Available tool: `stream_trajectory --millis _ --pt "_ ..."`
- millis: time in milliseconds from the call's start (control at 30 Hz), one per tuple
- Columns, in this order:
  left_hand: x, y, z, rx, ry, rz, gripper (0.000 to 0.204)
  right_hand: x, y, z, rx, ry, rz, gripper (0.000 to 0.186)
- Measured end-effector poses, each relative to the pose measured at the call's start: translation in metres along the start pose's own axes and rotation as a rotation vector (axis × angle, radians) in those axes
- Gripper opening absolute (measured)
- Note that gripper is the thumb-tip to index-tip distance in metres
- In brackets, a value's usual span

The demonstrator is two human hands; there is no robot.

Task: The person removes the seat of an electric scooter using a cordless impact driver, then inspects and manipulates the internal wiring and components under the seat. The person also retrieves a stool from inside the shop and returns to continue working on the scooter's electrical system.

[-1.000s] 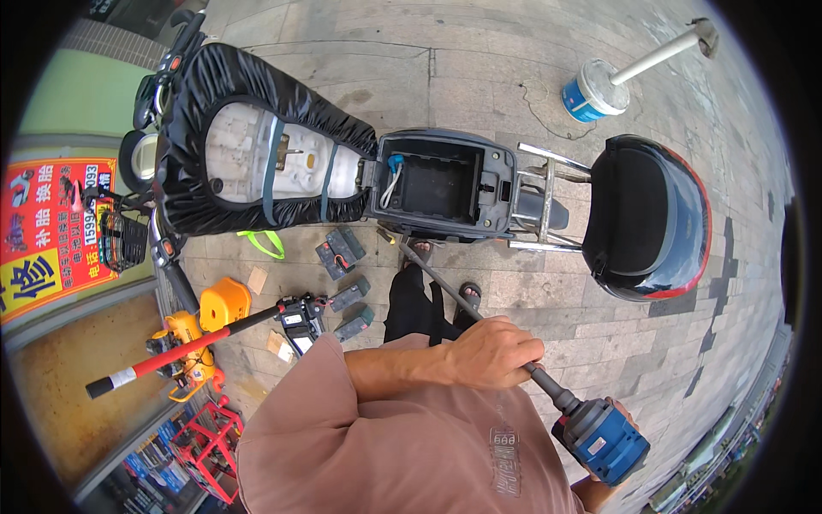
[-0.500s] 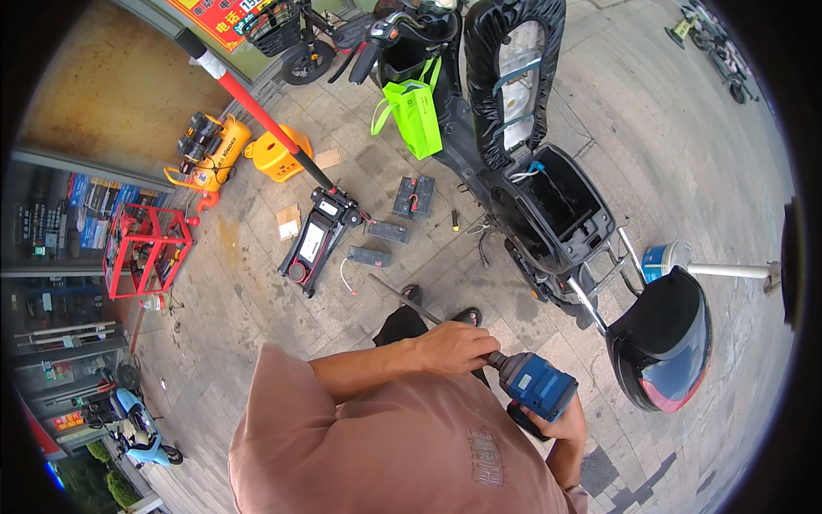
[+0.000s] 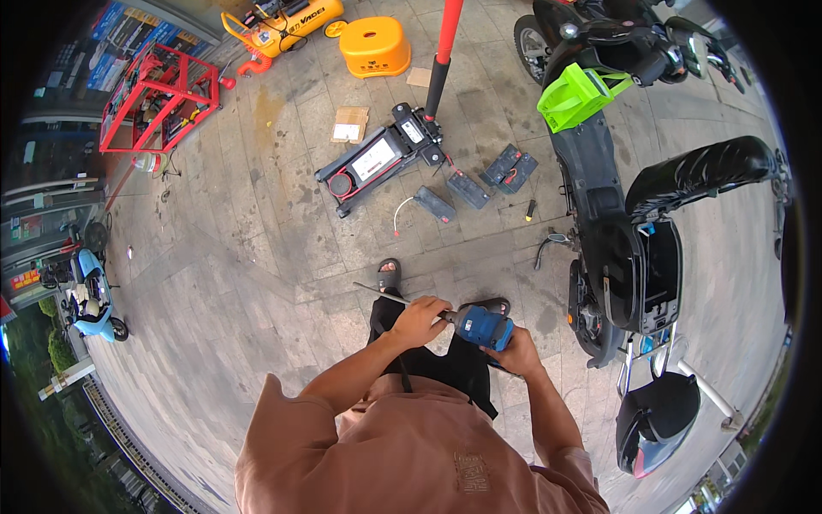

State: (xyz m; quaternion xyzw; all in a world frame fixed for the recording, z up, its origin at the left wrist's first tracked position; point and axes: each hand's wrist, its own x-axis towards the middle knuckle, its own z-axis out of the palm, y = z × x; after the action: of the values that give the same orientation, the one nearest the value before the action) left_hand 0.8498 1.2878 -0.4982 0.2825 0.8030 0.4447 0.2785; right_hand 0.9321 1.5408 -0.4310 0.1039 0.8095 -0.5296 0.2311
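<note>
Hands at waist height over grey paving, both closed on a blue power tool (image 3: 485, 327). Left hand (image 3: 419, 319) wrapped round the thin metal shaft (image 3: 385, 295) where it enters the tool's nose, fingers curled over the top, shaft running on past the knuckles up and to the left, tip over a sandalled foot (image 3: 390, 274). Right hand (image 3: 519, 353) under and behind the blue body, fingers shut on the grip, mostly hidden by the tool. Tool lying level between the two fists, just right of the left fingertips, in front of black trousers and a terracotta shirt (image 3: 411, 445). Beyond the left fingers, well apart on the ground: a black floor jack (image 3: 377, 160) with a red-and-black handle (image 3: 443, 47) rising from it, and four dark battery blocks (image 3: 469, 188) scattered just to its right, a white wire looped beside them. Right of the right hand, near: a black scooter (image 3: 629, 223), seat tipped up, storage box open, a green bag (image 3: 582, 92) hung at the front. Below that, a helmet-like black case (image 3: 655, 420). Far beyond the fingers, upper left: an orange stool (image 3: 374, 47), a yellow compressor (image 3: 282, 21), a red rack (image 3: 163, 94).
</note>
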Motion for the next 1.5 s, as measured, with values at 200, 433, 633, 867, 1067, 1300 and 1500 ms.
stream_trajectory --millis 200,433,633,867,1067,1300,1500 --pt "-0.105 -0.199 0.024 0.217 0.312 -0.728 0.046 0.218 0.086 0.158 0.103 -0.109 0.136 0.036" --pt "-0.146 -0.261 0.09 0.264 0.089 -1.035 0.055 0.438 0.194 0.331 0.63 -0.431 0.343 0.018" --pt "-0.124 -0.269 0.083 0.203 0.174 -1.052 0.046 0.55 0.28 0.43 0.558 -0.508 0.291 0.022" --pt "-0.109 -0.273 0.072 0.163 0.192 -1.045 0.042 0.619 0.339 0.459 0.638 -0.58 0.36 0.027" --pt "-0.096 -0.274 0.067 0.146 0.247 -0.991 0.039 0.628 0.373 0.45 0.458 -0.499 0.466 0.038" --pt "-0.107 -0.267 0.098 0.237 0.19 -0.973 0.039 0.541 0.368 0.423 -0.095 0.1 0.32 0.065" --pt "-0.111 -0.259 0.111 0.353 0.02 -1.006 0.039 0.279 0.315 0.292 -0.023 -0.434 0.44 0.054"
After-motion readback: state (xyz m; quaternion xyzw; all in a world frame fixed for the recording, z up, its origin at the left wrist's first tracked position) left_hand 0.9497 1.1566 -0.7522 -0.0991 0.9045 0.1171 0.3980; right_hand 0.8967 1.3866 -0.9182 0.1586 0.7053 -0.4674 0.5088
